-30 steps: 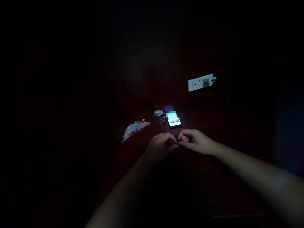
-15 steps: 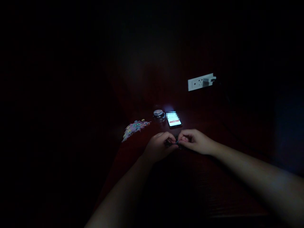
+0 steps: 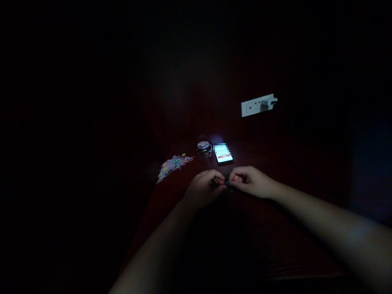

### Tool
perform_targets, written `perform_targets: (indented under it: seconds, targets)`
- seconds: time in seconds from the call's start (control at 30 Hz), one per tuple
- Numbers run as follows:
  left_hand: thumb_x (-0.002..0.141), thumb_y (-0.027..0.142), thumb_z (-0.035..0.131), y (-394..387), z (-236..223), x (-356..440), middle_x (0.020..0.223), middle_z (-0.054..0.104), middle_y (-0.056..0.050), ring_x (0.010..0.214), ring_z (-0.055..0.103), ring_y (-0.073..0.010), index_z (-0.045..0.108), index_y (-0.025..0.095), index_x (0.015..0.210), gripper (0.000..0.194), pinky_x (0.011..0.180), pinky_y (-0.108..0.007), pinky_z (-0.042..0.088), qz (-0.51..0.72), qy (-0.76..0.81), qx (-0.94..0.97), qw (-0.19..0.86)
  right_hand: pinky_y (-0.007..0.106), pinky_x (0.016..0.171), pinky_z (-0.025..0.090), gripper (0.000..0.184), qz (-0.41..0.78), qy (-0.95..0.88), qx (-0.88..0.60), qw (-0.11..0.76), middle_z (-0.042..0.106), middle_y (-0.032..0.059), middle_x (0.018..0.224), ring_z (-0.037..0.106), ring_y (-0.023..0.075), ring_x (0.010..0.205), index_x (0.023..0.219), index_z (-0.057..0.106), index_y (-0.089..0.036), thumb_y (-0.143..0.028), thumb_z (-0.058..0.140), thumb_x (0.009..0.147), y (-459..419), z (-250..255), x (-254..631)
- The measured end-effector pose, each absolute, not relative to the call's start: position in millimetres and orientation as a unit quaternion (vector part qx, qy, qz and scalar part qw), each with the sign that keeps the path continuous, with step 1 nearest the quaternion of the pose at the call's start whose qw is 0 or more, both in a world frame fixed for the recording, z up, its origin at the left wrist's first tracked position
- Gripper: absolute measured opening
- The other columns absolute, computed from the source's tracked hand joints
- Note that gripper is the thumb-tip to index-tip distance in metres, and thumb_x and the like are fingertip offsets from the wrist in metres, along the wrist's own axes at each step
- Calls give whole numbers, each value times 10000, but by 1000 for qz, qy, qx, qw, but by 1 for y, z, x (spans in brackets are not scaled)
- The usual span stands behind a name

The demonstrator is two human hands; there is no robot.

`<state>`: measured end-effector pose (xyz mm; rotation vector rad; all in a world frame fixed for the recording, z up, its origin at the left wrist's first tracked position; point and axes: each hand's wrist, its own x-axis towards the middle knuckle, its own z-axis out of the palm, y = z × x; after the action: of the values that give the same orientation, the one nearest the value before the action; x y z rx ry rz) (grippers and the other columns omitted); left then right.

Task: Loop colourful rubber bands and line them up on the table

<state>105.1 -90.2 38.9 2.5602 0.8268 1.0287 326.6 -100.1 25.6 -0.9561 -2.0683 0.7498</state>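
Observation:
My left hand (image 3: 203,190) and my right hand (image 3: 252,181) meet fingertip to fingertip over the dark red table. Between them is a small blue-green elastic band (image 3: 227,183), pinched from both sides by thumbs and forefingers. Dim light and the fingers hide most of its shape. Beyond my left hand lies a loose pile of small coloured elastic bands (image 3: 174,164), pink, yellow, teal and orange. Just past my fingertips is a phone (image 3: 223,157) with a lit screen, and a small clear jar (image 3: 204,150) with a lid stands left of it.
A white wall socket strip (image 3: 256,106) with a white plug (image 3: 270,101) in it is at the back right. The table's left edge runs down past my left forearm. Most of the surroundings are too dark to make out.
My left fingertips have closed in a little and shifted slightly, and the band between the hands lies flatter. The view has moved very slightly; the other things stay in place.

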Motion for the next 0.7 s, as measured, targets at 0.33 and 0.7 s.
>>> perform_targets:
  seconds: [0.33, 0.7]
  targets:
    - [797, 189, 704, -92, 43, 104, 894, 691, -3, 825, 655, -141, 623, 205, 955, 178, 715, -252, 518, 339, 287, 885, 139, 230, 519, 329, 159, 319, -792, -365, 370, 470, -45, 639, 405, 102, 565, 889, 598, -154, -297, 620, 824, -100, 25, 327]
    - [795, 169, 694, -93, 42, 105, 912, 696, -3, 846, 661, -143, 620, 202, 992, 212, 723, -244, 520, 335, 290, 883, 153, 246, 523, 341, 173, 325, -789, -364, 373, 448, -42, 649, 407, 113, 573, 929, 603, -175, -291, 636, 804, -104, 28, 324]
